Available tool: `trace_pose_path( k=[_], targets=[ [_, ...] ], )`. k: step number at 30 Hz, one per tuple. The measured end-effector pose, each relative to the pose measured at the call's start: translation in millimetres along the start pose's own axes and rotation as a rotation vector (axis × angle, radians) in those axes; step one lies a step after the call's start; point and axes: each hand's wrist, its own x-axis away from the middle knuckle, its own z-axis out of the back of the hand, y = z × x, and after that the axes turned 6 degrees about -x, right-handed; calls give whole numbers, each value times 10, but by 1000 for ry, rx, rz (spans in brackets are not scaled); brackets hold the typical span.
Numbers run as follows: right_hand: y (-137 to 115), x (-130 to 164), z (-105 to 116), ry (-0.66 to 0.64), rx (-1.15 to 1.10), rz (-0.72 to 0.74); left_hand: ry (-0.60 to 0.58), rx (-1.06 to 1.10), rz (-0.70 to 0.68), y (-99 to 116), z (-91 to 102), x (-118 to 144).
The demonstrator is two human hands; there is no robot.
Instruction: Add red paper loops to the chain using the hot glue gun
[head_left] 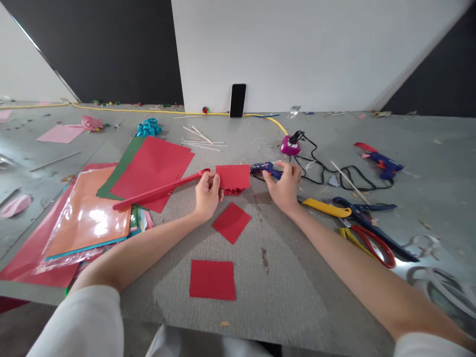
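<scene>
My left hand (207, 196) is closed on a small red paper rectangle (234, 176), thumb on its face. Crumpled red paper shows under its lower edge. A long red paper-wrapped stick (159, 191) runs from my left hand out over the sheets on the left. In my right hand (285, 186), thumb and fingers grip a dark blue glue gun (266, 169), its tip close to the rectangle's right edge. Nearer me on the table lie a red paper square (232, 223), turned cornerwise, and another red rectangle (212, 280).
Red sheets (154, 166) and a plastic-wrapped orange pack (87, 213) are at left. A phone (238, 100) leans on the wall. Right of my hand are a purple power socket (290, 146), a yellow-handled cutter (327, 207), scissors (375, 243) and another blue glue gun (386, 165).
</scene>
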Motion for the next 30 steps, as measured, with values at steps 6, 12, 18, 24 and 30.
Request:
trace_pose_path(
  k=[6,12,18,24,30],
  targets=[
    [-359,155,154,-73,-181,208,-66,21,15,3,-8,2],
    [-419,321,129,-439,-554,137,-298,88,57,37,14,45],
    [-506,398,215,-479,-702,66,-477,85,71,98,19,103],
    [-452,400,157,-569,-831,57,-505,73,60,125,16,121],
    [-401,452,69,-577,-892,124,-447,45,41,68,-13,142]
  ],
)
